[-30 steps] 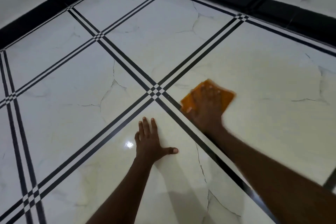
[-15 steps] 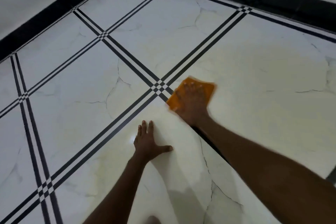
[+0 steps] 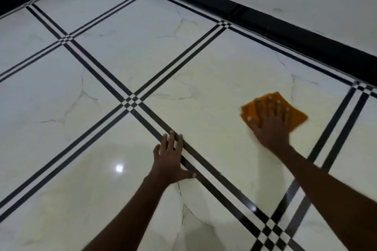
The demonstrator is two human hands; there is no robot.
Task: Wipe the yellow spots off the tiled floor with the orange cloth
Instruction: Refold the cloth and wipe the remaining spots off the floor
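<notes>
**Slip risk on glossy tile**

Left hand (image 3: 171, 159) lay flat, fingers spread, holding nothing, braced across dark tile strip (image 3: 206, 171). Right hand (image 3: 271, 124), fingers splayed, pinned orange cloth (image 3: 296, 117) to tiled floor (image 3: 204, 79). Yellow spots too faint to pick out; cloth could bunch, palm might skid w/ weight fwd

I see two bare forearms coming up from the lower edge of my view, with no sleeve, watch, bracelet or ring showing on either. My left hand (image 3: 170, 159) is bare, with four fingers and a thumb all in view and short nails that catch a little light. My right hand (image 3: 271, 124) is bare too, its edges slightly blurred, with pale short nails visible at the fingertips (image 3: 270, 99), and the right forearm looks thicker because it runs closer to the camera.
</notes>
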